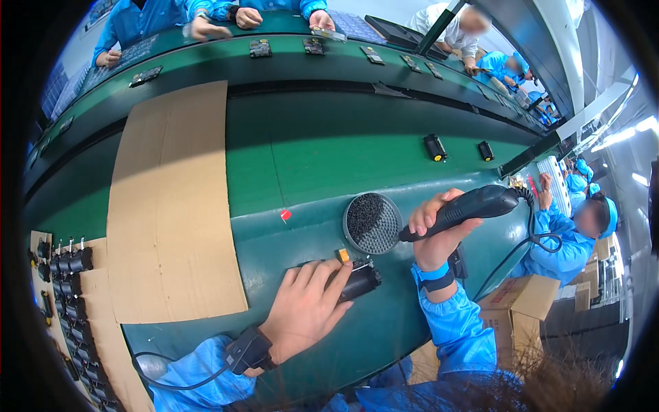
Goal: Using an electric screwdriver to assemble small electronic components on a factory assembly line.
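My right hand (443, 226) is wrapped round a black electric screwdriver (473, 206) with a coiled cord. The screwdriver's tip points left, at the right rim of a round grey dish (397, 237) of small black screws (364, 214). My left hand (309, 299) lies over a black cylindrical device (360, 280) on the green mat, its fingers gripping the near side. An orange-yellow part (344, 255) sticks up at the device's far end, next to my index fingertip. The side of the device under my palm is hidden.
A cardboard sheet (171, 206) lies left of my hands. Several black devices (72, 295) stand in rows at far left. Two more (434, 147) sit at the back right. Circuit boards (259, 48) line the conveyor, with co-workers beyond. An open carton (518, 309) stands at right.
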### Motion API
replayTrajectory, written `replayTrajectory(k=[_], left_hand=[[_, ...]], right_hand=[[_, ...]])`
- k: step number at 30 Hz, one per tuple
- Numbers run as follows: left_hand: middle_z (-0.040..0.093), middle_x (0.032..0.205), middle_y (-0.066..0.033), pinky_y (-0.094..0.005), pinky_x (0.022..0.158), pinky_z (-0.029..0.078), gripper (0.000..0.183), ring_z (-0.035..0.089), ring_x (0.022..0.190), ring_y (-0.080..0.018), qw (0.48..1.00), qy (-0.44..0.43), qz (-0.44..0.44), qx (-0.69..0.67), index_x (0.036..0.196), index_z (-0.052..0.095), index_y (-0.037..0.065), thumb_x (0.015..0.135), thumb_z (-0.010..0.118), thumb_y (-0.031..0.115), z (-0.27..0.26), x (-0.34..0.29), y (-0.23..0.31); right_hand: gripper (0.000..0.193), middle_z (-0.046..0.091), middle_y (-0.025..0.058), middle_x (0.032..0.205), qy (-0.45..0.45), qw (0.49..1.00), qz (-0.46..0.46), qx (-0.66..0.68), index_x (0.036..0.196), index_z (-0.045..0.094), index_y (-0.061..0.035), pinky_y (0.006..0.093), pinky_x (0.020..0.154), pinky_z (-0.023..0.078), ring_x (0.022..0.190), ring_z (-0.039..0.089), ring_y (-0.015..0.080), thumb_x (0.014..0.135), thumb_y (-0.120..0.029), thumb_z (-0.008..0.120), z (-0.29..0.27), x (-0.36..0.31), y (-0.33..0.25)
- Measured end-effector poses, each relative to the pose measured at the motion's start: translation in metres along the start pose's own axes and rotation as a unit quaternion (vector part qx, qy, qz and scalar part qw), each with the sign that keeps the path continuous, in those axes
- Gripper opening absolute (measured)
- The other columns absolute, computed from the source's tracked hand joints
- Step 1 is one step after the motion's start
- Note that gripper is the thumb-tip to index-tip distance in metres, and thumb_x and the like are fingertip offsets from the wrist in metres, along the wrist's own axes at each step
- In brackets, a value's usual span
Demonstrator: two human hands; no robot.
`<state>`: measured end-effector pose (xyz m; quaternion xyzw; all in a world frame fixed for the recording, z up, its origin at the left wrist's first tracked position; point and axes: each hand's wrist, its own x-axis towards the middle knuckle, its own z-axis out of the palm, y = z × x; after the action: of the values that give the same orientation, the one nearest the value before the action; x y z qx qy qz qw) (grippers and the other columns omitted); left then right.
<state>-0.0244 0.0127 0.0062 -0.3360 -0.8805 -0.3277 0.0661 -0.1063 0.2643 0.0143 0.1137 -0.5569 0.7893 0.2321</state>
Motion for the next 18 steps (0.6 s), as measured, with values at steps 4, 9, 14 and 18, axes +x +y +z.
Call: replayTrajectory(k=[4, 9, 14, 18], left_hand=[[0.055, 0.123, -0.0116, -0.0404, 0.088, 0.044, 0.062, 0.055, 0.109, -0.03, 1.0, -0.003, -0.001, 0.003, 0.136, 0.055, 0.0, 0.084, 0.077, 0.025, 0.0007, -0.0019, -0.0008], [0.055, 0.123, -0.0117, -0.0404, 0.089, 0.044, 0.061, 0.055, 0.11, -0.03, 1.0, -0.002, 0.001, 0.004, 0.136, 0.055, 0.0, 0.085, 0.077, 0.025, 0.0014, -0.0017, -0.001], [0.055, 0.123, -0.0117, -0.0405, 0.089, 0.044, 0.061, 0.055, 0.11, -0.03, 1.0, -0.004, -0.001, 0.003, 0.136, 0.055, 0.0, 0.085, 0.077, 0.025, 0.0005, -0.0012, -0.0018], [0.055, 0.123, -0.0117, -0.0405, 0.089, 0.044, 0.061, 0.056, 0.109, -0.03, 1.0, -0.003, 0.0, 0.001, 0.136, 0.055, 0.0, 0.084, 0.077, 0.024, 0.0001, 0.0003, -0.0017]], right_hand=[[0.075, 0.045, 0.0003, 0.066, -0.002, 1.0, 0.001, -0.002, 0.11, 0.045, -0.0129, 0.0274, 0.046, 0.041, 0.048, 0.045, 0.0112, 0.089, -0.084, 0.035, 0.0015, -0.0004, 0.0007], [0.075, 0.045, 0.0003, 0.065, 0.0, 1.0, 0.004, -0.008, 0.11, 0.046, -0.0128, 0.0278, 0.045, 0.041, 0.048, 0.045, 0.0114, 0.089, -0.084, 0.036, 0.0012, -0.0016, 0.0009], [0.075, 0.045, 0.0005, 0.065, -0.003, 1.0, 0.007, -0.023, 0.109, 0.045, -0.0125, 0.0279, 0.045, 0.041, 0.048, 0.045, 0.0117, 0.089, -0.084, 0.037, 0.0018, -0.0014, 0.003], [0.076, 0.045, 0.0008, 0.065, -0.022, 0.999, 0.004, -0.022, 0.107, 0.045, -0.0123, 0.0281, 0.046, 0.041, 0.048, 0.046, 0.0119, 0.087, -0.085, 0.039, 0.0026, -0.001, 0.0012]])
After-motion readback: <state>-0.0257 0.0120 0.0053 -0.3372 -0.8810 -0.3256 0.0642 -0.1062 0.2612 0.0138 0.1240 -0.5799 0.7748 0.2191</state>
